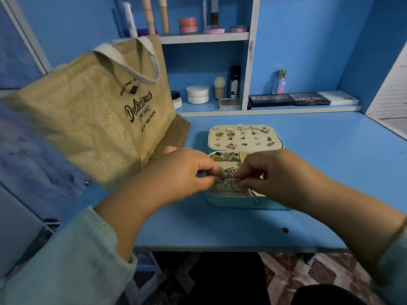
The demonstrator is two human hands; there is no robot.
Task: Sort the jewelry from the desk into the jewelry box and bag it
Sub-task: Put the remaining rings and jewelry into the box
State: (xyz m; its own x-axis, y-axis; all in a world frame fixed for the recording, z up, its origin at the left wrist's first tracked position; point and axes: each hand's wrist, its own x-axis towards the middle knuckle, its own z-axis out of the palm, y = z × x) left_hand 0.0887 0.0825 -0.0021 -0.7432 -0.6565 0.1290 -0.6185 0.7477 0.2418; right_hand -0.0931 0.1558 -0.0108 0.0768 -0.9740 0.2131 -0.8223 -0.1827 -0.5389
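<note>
Both the left hand (187,170) and right hand (264,172) pinch a small silver jewelry piece (234,177), lying left-right, over the open turquoise jewelry box (233,202).

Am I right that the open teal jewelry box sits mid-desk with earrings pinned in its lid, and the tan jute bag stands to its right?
Not quite. The head view shows the tan jute bag standing to the left of the open teal jewelry box, not the right. The rest holds: the box sits mid-desk and earrings are pinned in its lid.

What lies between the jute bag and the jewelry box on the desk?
In the head view, only bare blue desk separates the jute bag from the jewelry box; the left hand bridges them nearer.
</note>
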